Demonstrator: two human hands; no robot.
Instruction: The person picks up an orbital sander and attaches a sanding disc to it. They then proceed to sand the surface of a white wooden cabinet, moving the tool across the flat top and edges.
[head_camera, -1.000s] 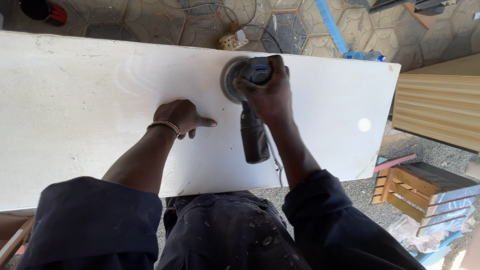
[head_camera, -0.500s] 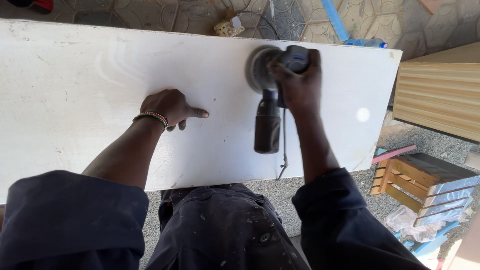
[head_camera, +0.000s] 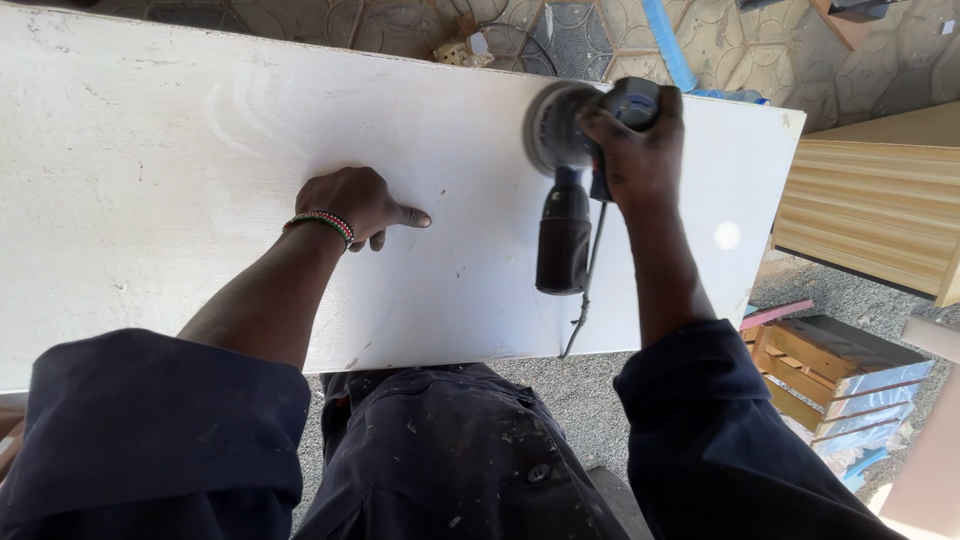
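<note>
- Nearest the camera, two dark blue sleeves (head_camera: 150, 430) reach forward from the lower edge, over dusty dark work trousers.
- The left hand (head_camera: 355, 205) lies knuckles-up on the white board (head_camera: 150, 200), fingers curled under and forefinger stretched toward 3 o'clock; it grasps nothing, only presses on the board. A beaded bracelet (head_camera: 322, 224) rings its wrist.
- The right hand (head_camera: 635, 150) is clenched over the top of the sander (head_camera: 570, 170), arm nearly straight, reaching toward 12 o'clock.
- The sander sits on the board near its far edge, right of centre. Its long axis runs 12 to 6: the round pad (head_camera: 550, 125) points away, the dark dust canister (head_camera: 563, 245) points back toward the body, and a cord (head_camera: 585, 300) trails down off the near edge.
- The board's long axis runs 9 to 3, across the whole view.
- At 4 o'clock, on gravel, stands a small slatted wooden crate (head_camera: 830, 370).
- At 2 o'clock is a ribbed pale wooden panel (head_camera: 870, 220).
- Farthest, at 12 o'clock on patterned paving, lie a blue pipe (head_camera: 665, 45) and a small cream-coloured boxy item (head_camera: 462, 52), too small to identify.
</note>
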